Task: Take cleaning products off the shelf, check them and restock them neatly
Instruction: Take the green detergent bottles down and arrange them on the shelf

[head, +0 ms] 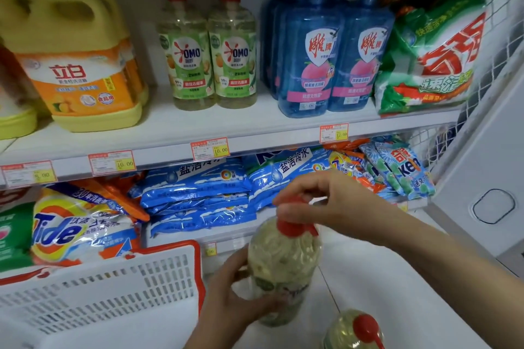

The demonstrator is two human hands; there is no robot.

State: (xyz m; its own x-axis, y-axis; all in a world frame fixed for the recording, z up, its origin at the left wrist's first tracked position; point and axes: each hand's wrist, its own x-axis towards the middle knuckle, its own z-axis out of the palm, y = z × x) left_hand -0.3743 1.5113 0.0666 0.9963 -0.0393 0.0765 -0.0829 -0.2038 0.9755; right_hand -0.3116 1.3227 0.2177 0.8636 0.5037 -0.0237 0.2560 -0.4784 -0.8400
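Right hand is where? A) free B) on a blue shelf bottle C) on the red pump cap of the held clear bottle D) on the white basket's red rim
C: the right hand pinches the red pump cap of the clear yellowish plastic bottle, whose body the left hand grips.

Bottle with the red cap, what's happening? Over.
Left hand grips bottle body. Right hand pinches red pump cap. Second bottle nearby, not touching.

White slotted basket (113, 286) with red rim at lower left; red-and-yellow price tags (210, 149), two reading 10.00, one 12.00; wire mesh panel (506, 14) at right, white cabinet (487, 150) beside it; white surface (368, 300) crossed by a thin dark seam.
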